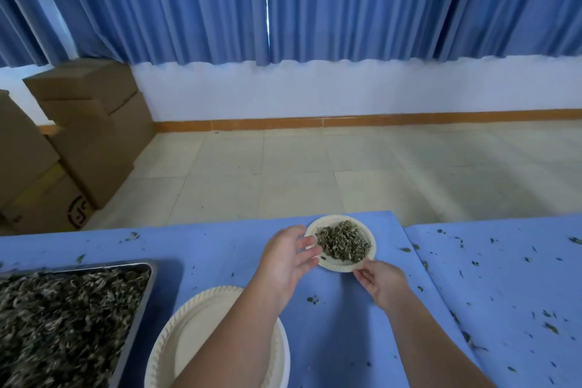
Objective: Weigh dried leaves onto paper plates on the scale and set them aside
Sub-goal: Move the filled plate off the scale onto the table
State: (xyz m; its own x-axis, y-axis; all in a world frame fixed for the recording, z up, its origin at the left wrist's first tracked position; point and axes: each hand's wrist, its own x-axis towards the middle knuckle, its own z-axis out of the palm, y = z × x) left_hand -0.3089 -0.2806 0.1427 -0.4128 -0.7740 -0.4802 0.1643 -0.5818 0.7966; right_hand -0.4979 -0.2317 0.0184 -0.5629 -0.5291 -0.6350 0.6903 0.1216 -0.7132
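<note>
A small paper plate [333, 264] with a heap of dried leaves [343, 244] is at the far edge of the blue table. My left hand [288, 257] holds its left rim, fingers reaching onto the plate. My right hand [382, 282] pinches its near right rim. An empty, larger paper plate [195, 334] lies nearer to me, partly hidden by my left forearm. I cannot see a scale; the large plate may cover it.
A metal tray [138, 318] full of dried leaves fills the near left. Loose leaf bits are scattered over the blue table [504, 277], mostly on the right. Cardboard boxes [88, 135] are stacked on the floor at the left.
</note>
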